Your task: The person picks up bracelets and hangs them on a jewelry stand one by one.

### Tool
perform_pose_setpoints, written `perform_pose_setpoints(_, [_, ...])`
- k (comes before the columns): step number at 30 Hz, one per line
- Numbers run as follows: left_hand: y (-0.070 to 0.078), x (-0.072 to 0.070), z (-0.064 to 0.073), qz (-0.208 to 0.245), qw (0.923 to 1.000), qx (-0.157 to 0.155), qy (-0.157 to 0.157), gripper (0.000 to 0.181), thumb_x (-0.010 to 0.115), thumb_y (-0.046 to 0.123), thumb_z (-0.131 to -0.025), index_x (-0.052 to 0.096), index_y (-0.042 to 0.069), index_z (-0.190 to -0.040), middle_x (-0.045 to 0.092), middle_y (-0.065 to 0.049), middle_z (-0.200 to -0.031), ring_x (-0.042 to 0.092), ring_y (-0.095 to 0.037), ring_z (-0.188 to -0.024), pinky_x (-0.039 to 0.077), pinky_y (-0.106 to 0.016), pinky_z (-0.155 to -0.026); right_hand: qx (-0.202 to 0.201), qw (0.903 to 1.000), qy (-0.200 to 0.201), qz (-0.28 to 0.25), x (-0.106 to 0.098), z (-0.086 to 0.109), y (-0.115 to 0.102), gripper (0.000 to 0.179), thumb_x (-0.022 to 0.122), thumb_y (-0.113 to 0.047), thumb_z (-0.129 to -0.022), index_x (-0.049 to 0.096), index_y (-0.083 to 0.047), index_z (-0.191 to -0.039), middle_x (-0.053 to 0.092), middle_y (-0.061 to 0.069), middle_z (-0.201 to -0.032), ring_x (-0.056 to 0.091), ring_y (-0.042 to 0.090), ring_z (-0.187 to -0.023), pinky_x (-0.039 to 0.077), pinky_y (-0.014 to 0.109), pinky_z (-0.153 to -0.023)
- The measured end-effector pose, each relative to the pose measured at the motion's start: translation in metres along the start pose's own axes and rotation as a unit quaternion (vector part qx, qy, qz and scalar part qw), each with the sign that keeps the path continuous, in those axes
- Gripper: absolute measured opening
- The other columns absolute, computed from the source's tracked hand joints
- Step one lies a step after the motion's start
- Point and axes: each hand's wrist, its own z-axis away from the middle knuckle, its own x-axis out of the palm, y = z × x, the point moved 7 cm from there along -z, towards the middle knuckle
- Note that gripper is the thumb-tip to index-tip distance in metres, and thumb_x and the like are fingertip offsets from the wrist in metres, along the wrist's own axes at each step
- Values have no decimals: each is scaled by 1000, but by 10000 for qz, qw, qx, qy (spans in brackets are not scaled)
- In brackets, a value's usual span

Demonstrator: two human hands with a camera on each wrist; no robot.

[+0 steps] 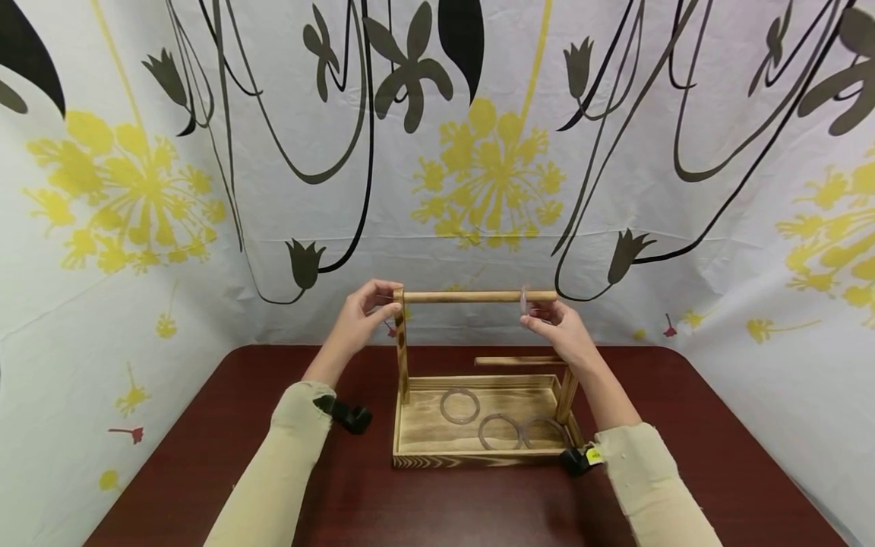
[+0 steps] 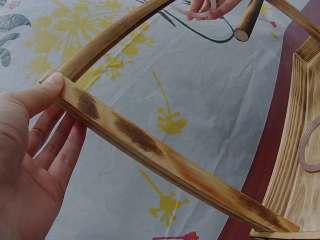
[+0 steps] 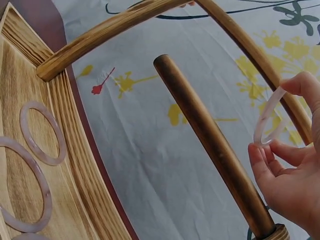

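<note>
Beige-sleeved forearms rise from the near table edge over the wooden tray (image 1: 417, 437), the left hand (image 1: 358, 323) pinching the upright post (image 1: 400, 346) at its top, the right hand (image 1: 560, 327) pinching a translucent ring (image 1: 523, 301) around the top rod (image 1: 478, 296) just above its fingers.
</note>
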Motion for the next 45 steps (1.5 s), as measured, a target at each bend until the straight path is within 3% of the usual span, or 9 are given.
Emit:
perform_pose_setpoints(7, [0, 1, 1, 54, 10000, -16, -8, 29, 63, 2, -97, 59, -5, -124, 61, -26, -120, 63, -8, -99, 56, -22, -82, 84, 9992, -196, -331, 6, -1, 4, 60, 61, -22, -99, 39, 2, -149, 44, 26, -147, 42, 35, -137, 34, 47, -115])
perform_pose_setpoints(13, [0, 1, 0, 12, 10000, -11, -18, 29, 62, 3, -97, 59, -5, -125, 61, -25, -120, 64, -13, -101, 58, -38, -87, 193, 9986, -329, -372, 8, 0, 6, 64, 62, -28, -99, 37, -1, -151, 42, 24, -150, 39, 37, -141, 30, 54, -118])
perform_pose_setpoints(17, [-1, 1, 0, 3, 10000, -4, -30, 30, 62, 3, -97, 59, -6, -126, 61, -25, -119, 64, -18, -102, 57, -27, -84, 221, 9985, -423, -282, 7, 1, 6, 64, 61, -31, -99, 37, -2, -151, 42, 24, -150, 40, 38, -141, 30, 56, -117])
perform_pose_setpoints(19, [0, 1, 0, 2, 10000, 34, -34, 30, 62, 3, -97, 58, -6, -125, 61, -25, -118, 64, -15, -101, 55, -21, -82, 231, 9981, -483, -316, 8, 2, 7, 64, 60, -32, -99, 38, -3, -151, 41, 23, -152, 39, 39, -141, 30, 58, -117])
perform_pose_setpoints(22, [1, 1, 0, 21, 10000, 67, -40, 30, 62, 4, -97, 59, -6, -125, 62, -24, -118, 63, -6, -98, 56, -22, -82, 209, 9973, -579, -407, 8, 2, 7, 62, 59, -33, -100, 38, -4, -151, 39, 21, -154, 37, 40, -143, 29, 60, -118])
perform_pose_setpoints(25, [1, 1, 0, 44, 10000, 55, -25, 29, 62, 3, -97, 59, -6, -125, 62, -23, -119, 63, -5, -98, 55, -21, -83, 160, 9965, -636, -519, 8, 1, 7, 61, 58, -32, -101, 37, -5, -151, 38, 20, -155, 35, 40, -145, 28, 60, -118])
perform_pose_setpoints(35, [1, 1, 1, 16, 10000, 18, -39, 29, 62, 2, -97, 59, -6, -124, 61, -25, -119, 63, -27, -104, 54, -20, -82, 211, 9967, -622, -472, 1, 4, 7, 61, 60, -34, -100, 38, -7, -151, 41, 16, -155, 35, 36, -146, 28, 58, -119])
perform_pose_setpoints(45, [0, 0, 0, -40, 10000, -1, -29, 29, 63, 3, -97, 59, -5, -124, 62, -24, -119, 64, -22, -103, 53, -22, -83, 198, 9964, -581, -590, -10, 8, 4, 66, 59, -32, -101, 30, -9, -155, 38, 19, -154, 39, 36, -144, 34, 49, -119])
